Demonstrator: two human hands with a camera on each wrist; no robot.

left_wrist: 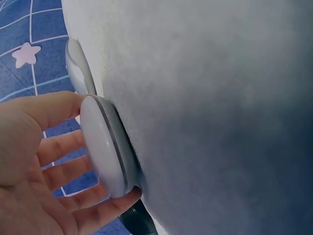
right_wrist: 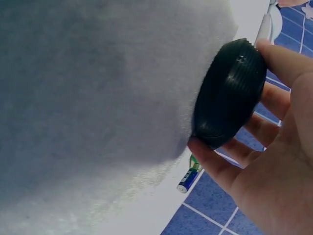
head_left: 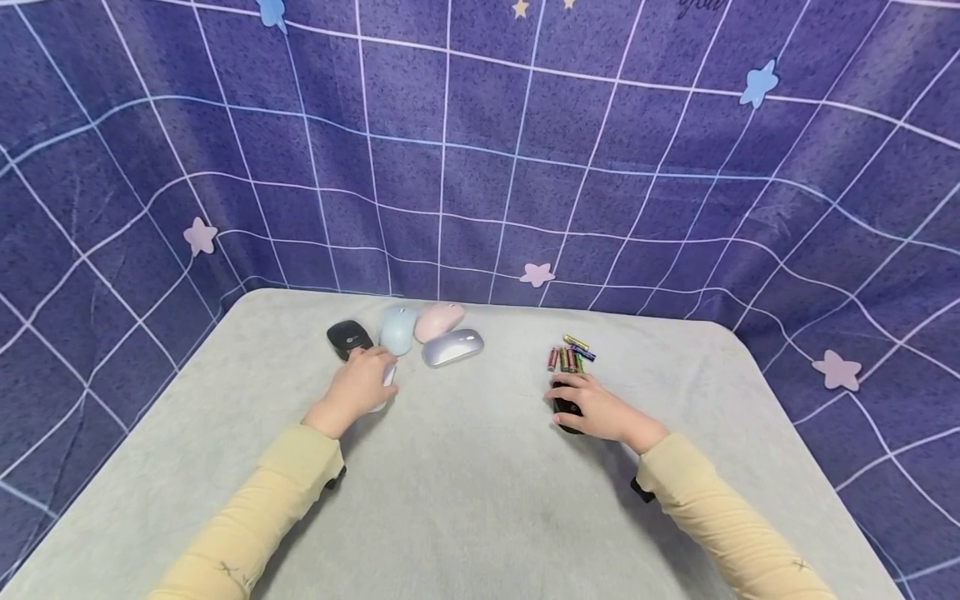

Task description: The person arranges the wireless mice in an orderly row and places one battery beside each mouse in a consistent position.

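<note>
My left hand (head_left: 358,385) grips a white computer mouse (left_wrist: 103,147) by its sides, thumb on one edge and little finger on the other. In the head view that hand covers most of the mouse. At the right of the table, my right hand (head_left: 600,410) holds a black computer mouse (right_wrist: 230,93) in the same sideways grip. Both mice are on or very close to the tabletop. Just beyond the right hand lie several small batteries (head_left: 564,359). Another black mouse (head_left: 348,335) lies just past the left hand, partly covered by it.
Right of the left hand stand a light blue mouse (head_left: 397,327), a pink mouse (head_left: 438,320) and a silver-lavender mouse (head_left: 453,347), close together. Everything lies on a table (head_left: 480,483) with a pale grey cloth. A blue-purple curtain (head_left: 480,108) rises behind and at both sides.
</note>
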